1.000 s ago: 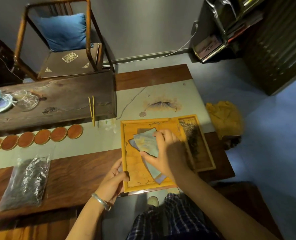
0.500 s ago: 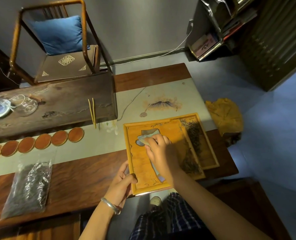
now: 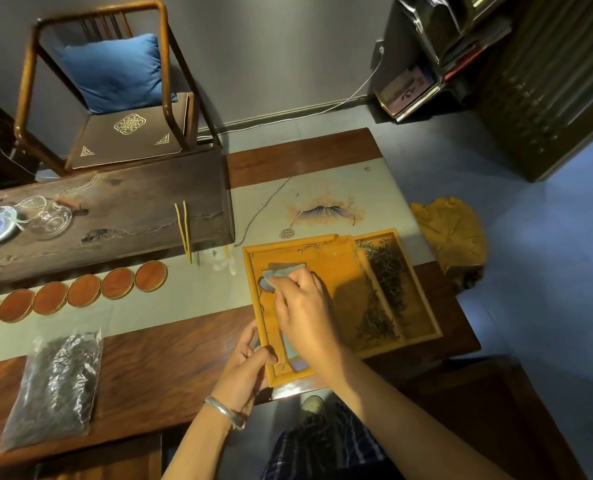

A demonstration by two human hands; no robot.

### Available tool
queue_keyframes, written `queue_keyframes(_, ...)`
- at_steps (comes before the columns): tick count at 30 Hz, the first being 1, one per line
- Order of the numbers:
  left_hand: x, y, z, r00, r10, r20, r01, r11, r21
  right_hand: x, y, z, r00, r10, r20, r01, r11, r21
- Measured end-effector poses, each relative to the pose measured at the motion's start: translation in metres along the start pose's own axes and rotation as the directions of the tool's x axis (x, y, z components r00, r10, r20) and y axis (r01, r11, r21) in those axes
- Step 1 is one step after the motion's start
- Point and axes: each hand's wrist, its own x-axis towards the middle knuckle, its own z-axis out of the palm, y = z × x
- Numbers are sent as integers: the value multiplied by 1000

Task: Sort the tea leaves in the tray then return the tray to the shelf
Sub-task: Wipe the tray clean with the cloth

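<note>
A yellow wooden tray (image 3: 336, 268) lies at the table's near right edge. Dark tea leaves (image 3: 386, 275) fill its narrow right compartment, and more lie along the divider. My right hand (image 3: 305, 313) presses a folded blue-grey cloth (image 3: 281, 273) onto the tray's wide left section. My left hand (image 3: 244, 367) grips the tray's near left corner, thumb on the rim. Part of the cloth is hidden under my right hand.
A plastic bag of dark tea (image 3: 54, 386) lies at the near left. A row of round orange coasters (image 3: 83, 291) and yellow tongs (image 3: 185, 230) sit beside a dark tea board (image 3: 121, 209) with glassware (image 3: 45, 216). A chair (image 3: 115, 98) stands behind, a shelf (image 3: 437, 46) at far right.
My right hand has slid the cloth toward the tray's far left corner. The cloth looks more bunched. The tray has turned slightly, showing more leaves along the divider.
</note>
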Motion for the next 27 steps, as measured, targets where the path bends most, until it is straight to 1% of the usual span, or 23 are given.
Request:
queue_keyframes(3,-2,1,1,1000,-6,18,7,998,-56,-3,6,1,1000,-10,5,10,999,-47)
queue_keyframes(5,-4,1,1,1000,-6,27,8,997,-78,-7,16,-2,999,-44,21,44,999,-11)
queue_keyframes(8,-3,3,2,1000,14,21,-13,999,-40,-10,34,-11,986,-94,137,97,995,-17)
queue_keyframes(10,-3,3,5,1000,9,17,-9,1000,-18,-12,40,-14,979,-63,193,73,996,-46)
queue_keyframes(11,-3,2,6,1000,5,19,-5,1000,-15,-13,40,-15,980,-33,198,41,998,-39)
queue_keyframes(13,-4,0,9,1000,6,22,-5,1000,-18,-15,38,-13,988,27,154,-25,1000,-18)
queue_keyframes(15,-4,-2,11,1000,9,20,-9,1000,-6,-13,37,-13,993,75,92,-72,997,-41)
queue_keyframes(17,-4,-3,13,1000,15,16,-15,1000,7,-9,38,-14,992,100,83,-94,993,-71)
queue_keyframes(19,-5,-4,15,1000,18,11,-18,1000,2,-4,39,-17,991,95,94,-89,994,-63)
queue_keyframes(24,-1,-2,17,1000,-2,-6,1,999,-35,-1,25,-25,998,45,-43,-45,999,12)
queue_keyframes(27,2,0,17,1000,7,-26,-8,999,-33,-7,7,-17,999,-19,-46,21,999,47)
